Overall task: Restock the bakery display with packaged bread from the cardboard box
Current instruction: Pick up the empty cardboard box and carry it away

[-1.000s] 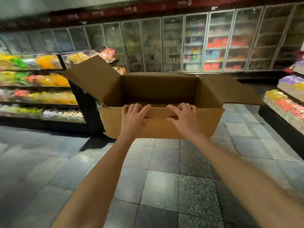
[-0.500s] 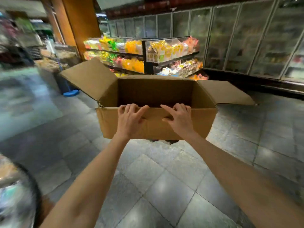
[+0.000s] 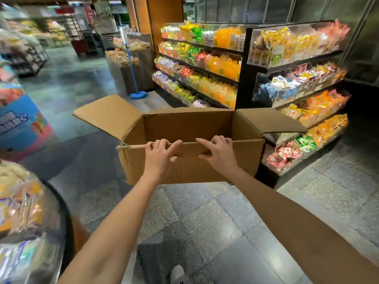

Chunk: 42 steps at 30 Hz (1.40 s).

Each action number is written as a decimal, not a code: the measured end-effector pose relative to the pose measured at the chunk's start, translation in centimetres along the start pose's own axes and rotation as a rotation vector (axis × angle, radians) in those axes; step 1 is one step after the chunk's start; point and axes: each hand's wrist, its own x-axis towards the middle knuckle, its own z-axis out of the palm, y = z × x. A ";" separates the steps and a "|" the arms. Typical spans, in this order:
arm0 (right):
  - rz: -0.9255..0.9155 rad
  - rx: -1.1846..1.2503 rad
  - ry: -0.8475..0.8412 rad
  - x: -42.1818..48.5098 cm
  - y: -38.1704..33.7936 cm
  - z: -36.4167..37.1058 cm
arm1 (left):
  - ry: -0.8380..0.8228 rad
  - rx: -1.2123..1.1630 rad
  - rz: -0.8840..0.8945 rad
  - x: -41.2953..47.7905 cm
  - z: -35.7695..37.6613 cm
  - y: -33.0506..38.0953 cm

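Observation:
An open brown cardboard box hangs in the air in front of me, side flaps spread out left and right. My left hand and my right hand both grip its near top edge, fingers hooked over the rim. The near wall hides the box's inside bottom, so I cannot tell what it holds. Packaged bread in clear bags lies blurred on a round display at my lower left.
A black tiered shelf of colourful packets stands just behind and right of the box. A blue pole on a round base stands by a grey stand ahead. A blue and pink stand is at left. Grey tiled floor stretches ahead.
My view has swung left with the box held in front of me. The glass-door fridges slid out to the right, the tiered shelf came close, and the bread display appeared at lower left.

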 end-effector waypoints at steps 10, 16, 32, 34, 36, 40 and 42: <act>0.197 0.016 -0.172 18.8 3.4 14.1 | -0.178 -0.017 0.058 19.2 13.1 -12.2; 0.341 -0.012 -0.202 26.9 9.2 19.7 | -0.236 -0.071 0.123 30.4 20.6 -13.5; 0.725 -0.128 -0.246 38.9 26.2 33.6 | -0.493 -0.164 0.457 55.6 42.5 -10.1; 0.805 -0.141 -0.256 38.6 27.5 34.9 | -0.534 -0.171 0.530 57.1 44.4 -9.0; 0.881 -0.159 -0.258 38.1 28.3 36.4 | -0.550 -0.187 0.599 57.8 46.5 -8.2; 0.973 -0.224 -0.258 37.4 28.9 39.4 | -0.573 -0.224 0.720 58.9 51.1 -7.8; 0.990 -0.283 -0.289 37.0 29.0 41.5 | -0.559 -0.238 0.777 58.8 53.9 -8.0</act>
